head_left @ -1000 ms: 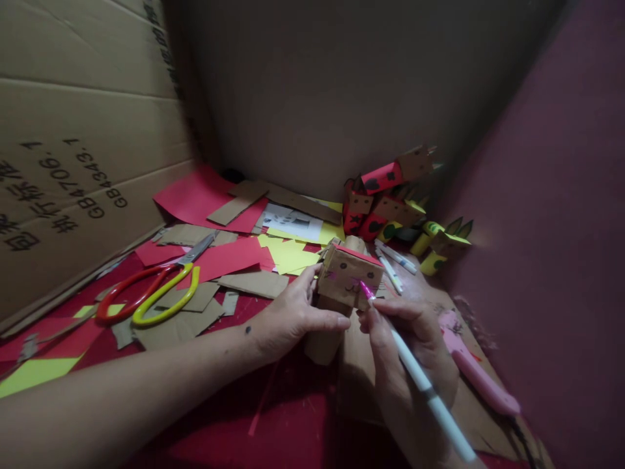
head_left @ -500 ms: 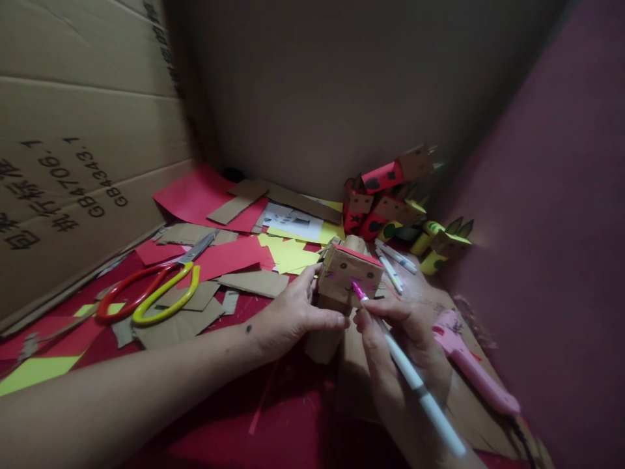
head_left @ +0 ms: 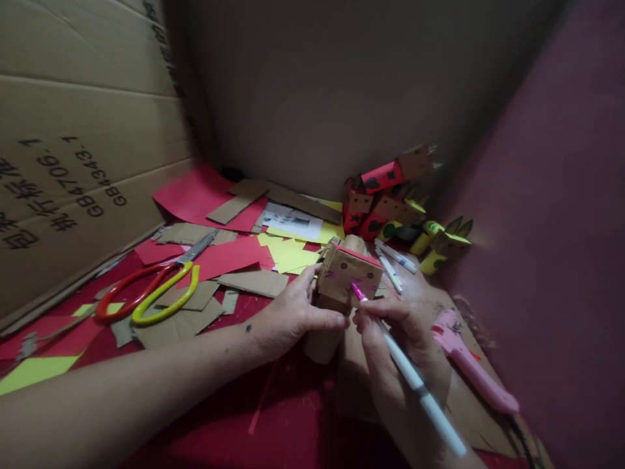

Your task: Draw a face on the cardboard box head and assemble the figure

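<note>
My left hand [head_left: 297,316] is wrapped round a cardboard figure [head_left: 336,283] with a boxy head and a tube-like body, its thumb along the lower edge of the head. Drawn on the head's front are two dark eyes, a small mouth, whiskers and pinkish-purple cheek marks. A pink-tipped marker with a white barrel [head_left: 415,378] is pinched in my right hand [head_left: 390,339]. The marker's tip touches or nearly touches the face beside the mouth. Part of the figure's body is hidden behind my hands.
Scissors [head_left: 183,277] with red and yellow handles lie left among cardboard and paper scraps. A pink glue gun [head_left: 471,365] rests at right on a cardboard sheet [head_left: 478,417]. More markers [head_left: 390,267] and several finished-looking figures [head_left: 385,202] sit behind. A large carton [head_left: 88,143] stands left.
Almost nothing differs. Both hands keep their grip and place, and the marker tip stays by the mouth.
</note>
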Demonstrator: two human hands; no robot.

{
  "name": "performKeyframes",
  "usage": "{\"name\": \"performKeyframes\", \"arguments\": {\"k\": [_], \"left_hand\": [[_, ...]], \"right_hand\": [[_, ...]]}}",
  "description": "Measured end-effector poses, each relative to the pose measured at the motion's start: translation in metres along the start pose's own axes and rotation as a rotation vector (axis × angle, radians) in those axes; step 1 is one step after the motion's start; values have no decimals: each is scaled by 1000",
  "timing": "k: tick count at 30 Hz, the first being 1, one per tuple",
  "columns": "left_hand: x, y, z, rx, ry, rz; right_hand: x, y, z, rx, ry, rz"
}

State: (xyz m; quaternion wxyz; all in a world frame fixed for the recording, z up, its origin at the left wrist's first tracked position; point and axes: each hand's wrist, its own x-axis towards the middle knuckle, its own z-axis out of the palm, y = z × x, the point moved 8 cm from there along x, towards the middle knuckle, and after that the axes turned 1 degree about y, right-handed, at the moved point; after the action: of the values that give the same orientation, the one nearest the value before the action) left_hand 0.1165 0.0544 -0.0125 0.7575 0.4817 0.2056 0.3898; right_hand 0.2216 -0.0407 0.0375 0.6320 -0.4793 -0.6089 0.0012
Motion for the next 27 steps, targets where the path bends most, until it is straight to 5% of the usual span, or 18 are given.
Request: {"name": "performKeyframes", "arguments": {"k": [27], "left_hand": [[-1, 0, 0, 29, 37, -18]], "right_hand": [[-1, 4, -1, -3, 38, 100]]}}
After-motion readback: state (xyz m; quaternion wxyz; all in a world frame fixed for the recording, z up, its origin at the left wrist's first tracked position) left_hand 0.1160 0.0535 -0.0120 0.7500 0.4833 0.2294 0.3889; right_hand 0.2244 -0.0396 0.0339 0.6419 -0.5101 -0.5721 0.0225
